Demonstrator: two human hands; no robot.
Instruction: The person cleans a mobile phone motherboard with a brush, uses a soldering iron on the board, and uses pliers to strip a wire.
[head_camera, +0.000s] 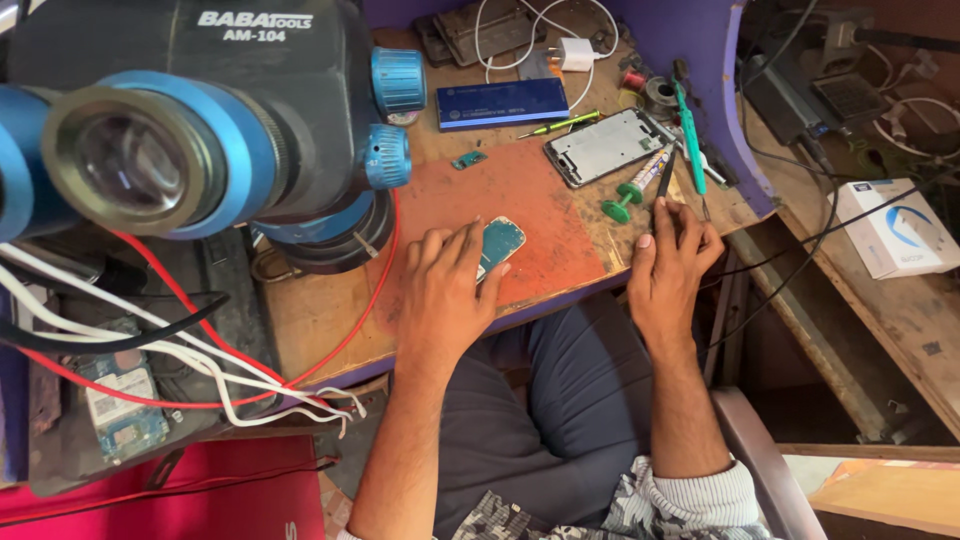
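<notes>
Nearest the lens, the microscope head (190, 120) with its 2 blue eyepieces hangs over the left of the bench, and red, white and black leads (180, 350) trail beneath it toward a loose circuit board (120, 405).

Your left hand (445, 290) lies flat on the red work mat (510, 215), fingers curled around the small teal circuit board (498, 245) and pinning it to the mat, apparently to steady it within reach of the optics. The board sits near the mat's front edge, close to the bench lip above your lap.

Your right hand (668, 270) rests at the bench's front right, thumb and fingers closed on a thin dark tool (666, 185) held upright like a pen; the tip is too small to identify.

Just beyond that hand lie a green-capped syringe (635, 190), a teal-handled tool (688, 140) and an opened phone frame (605, 145), all crowded together. Further back sit a blue box (502, 103) and a white charger (577, 52).

Open room exists only on the mat between your 2 hands; the right edge drops off immediately beside your knuckles.
</notes>
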